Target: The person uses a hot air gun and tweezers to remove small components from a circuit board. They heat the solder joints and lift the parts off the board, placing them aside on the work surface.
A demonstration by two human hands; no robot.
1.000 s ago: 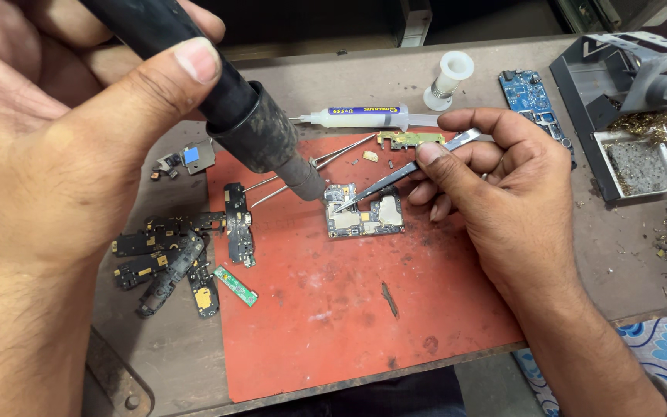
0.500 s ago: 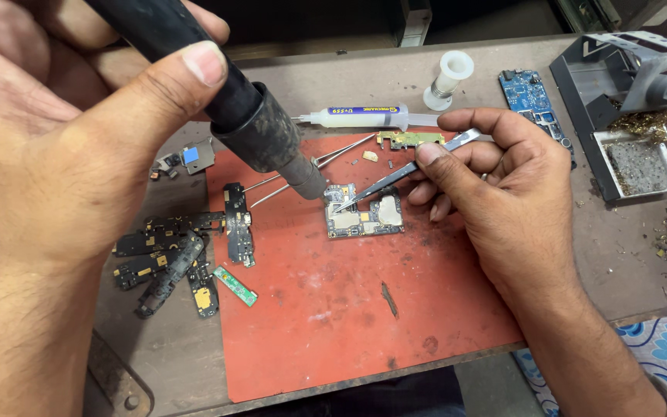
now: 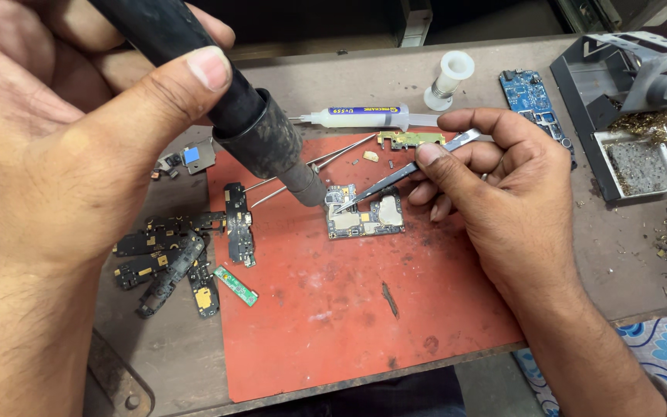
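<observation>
My left hand (image 3: 63, 170) fills the near left and grips a black hot-air tool (image 3: 225, 100); its metal nozzle points down at a small phone circuit board (image 3: 364, 215) lying on the red work mat (image 3: 333, 309). My right hand (image 3: 503, 193) holds metal tweezers (image 3: 403, 176) between thumb and fingers. The tweezer tips touch the board's upper left part, right beside the nozzle.
Several black phone parts and flex boards (image 3: 187, 255) lie at the mat's left edge. A flux syringe (image 3: 364, 117), a white spool (image 3: 448, 77) and a blue circuit board (image 3: 530, 96) sit behind. A soldering stand with brass wool and sponge tray (image 3: 634, 131) is at far right.
</observation>
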